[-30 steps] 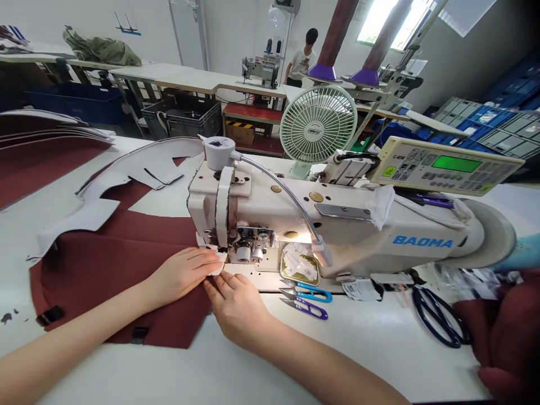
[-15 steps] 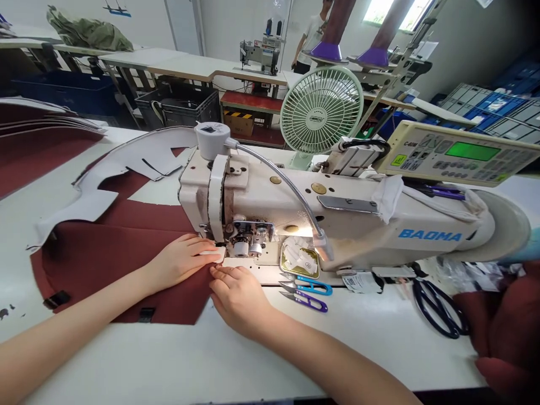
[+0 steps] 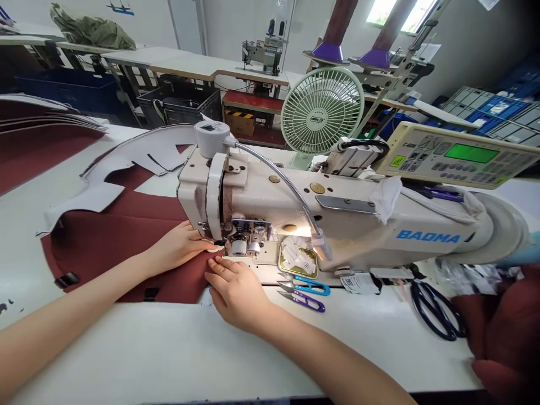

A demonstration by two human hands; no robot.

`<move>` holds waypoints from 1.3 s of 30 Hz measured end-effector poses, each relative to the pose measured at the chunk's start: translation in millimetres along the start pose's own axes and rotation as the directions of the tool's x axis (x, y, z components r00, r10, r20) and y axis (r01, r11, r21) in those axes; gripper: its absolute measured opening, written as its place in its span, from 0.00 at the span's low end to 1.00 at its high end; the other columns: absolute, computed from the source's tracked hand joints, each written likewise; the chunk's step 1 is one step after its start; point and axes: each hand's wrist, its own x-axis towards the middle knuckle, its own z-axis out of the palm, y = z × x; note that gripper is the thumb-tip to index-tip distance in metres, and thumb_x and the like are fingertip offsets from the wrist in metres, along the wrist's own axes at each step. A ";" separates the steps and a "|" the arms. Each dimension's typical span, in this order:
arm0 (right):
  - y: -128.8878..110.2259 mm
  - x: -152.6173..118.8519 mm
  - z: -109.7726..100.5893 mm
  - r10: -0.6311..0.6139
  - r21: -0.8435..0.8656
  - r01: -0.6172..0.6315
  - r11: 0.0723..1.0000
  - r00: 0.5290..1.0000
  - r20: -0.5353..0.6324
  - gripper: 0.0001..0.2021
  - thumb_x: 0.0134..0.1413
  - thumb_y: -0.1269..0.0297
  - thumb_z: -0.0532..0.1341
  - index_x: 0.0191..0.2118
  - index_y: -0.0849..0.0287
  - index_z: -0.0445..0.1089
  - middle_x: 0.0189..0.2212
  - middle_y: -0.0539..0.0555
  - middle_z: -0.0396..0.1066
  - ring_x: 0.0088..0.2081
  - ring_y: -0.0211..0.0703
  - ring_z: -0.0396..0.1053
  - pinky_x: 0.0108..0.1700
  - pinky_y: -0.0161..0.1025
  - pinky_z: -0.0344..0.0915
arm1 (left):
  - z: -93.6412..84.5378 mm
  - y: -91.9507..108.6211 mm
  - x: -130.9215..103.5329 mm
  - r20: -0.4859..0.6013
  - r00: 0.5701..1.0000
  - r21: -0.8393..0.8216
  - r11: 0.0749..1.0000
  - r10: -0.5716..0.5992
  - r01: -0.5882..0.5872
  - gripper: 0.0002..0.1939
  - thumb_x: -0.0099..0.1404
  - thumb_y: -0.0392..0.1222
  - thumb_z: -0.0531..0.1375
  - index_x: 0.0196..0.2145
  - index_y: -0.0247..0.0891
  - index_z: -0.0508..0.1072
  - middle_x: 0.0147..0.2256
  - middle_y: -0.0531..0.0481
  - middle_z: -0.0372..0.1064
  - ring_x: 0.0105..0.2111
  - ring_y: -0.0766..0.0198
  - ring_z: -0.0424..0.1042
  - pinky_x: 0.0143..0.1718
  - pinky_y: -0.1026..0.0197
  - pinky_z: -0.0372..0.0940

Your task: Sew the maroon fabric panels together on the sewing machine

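Dark red fabric (image 3: 122,236) lies on the white table, with one edge at the needle area of the sewing machine (image 3: 270,191). My left hand (image 3: 179,247) is on the fabric left of the needle, its fingers closed on a small white piece (image 3: 214,248) at the fabric's edge. My right hand (image 3: 236,287) lies on the near corner of the fabric, fingertips down and slightly spread. White backing (image 3: 95,197) runs along the fabric's far side. Two black clips (image 3: 151,294) sit on its near edge.
Right of my right hand lie blue snips (image 3: 312,286), purple snips (image 3: 306,301) and a small tray (image 3: 297,274) of white pieces. Black scissors (image 3: 439,312) and red fabric (image 3: 506,332) are farther right. A green fan (image 3: 321,112) stands behind the machine.
The fabric has turned and shifted, its near edge farther from me. My left fingers have drawn together at the white piece. The person in the background is no longer in view.
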 end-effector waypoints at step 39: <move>-0.3 3.5 -2.9 0.045 -0.041 -0.044 0.998 0.998 0.039 0.24 0.64 0.63 0.55 0.61 0.70 0.68 0.62 0.63 0.67 0.62 0.57 0.64 0.57 0.52 0.66 | 10.1 32.4 14.1 -0.073 0.997 0.125 0.991 -0.039 0.048 0.17 0.74 0.33 0.49 0.36 0.39 0.77 0.29 0.49 0.70 0.30 0.61 0.67 0.34 0.59 0.60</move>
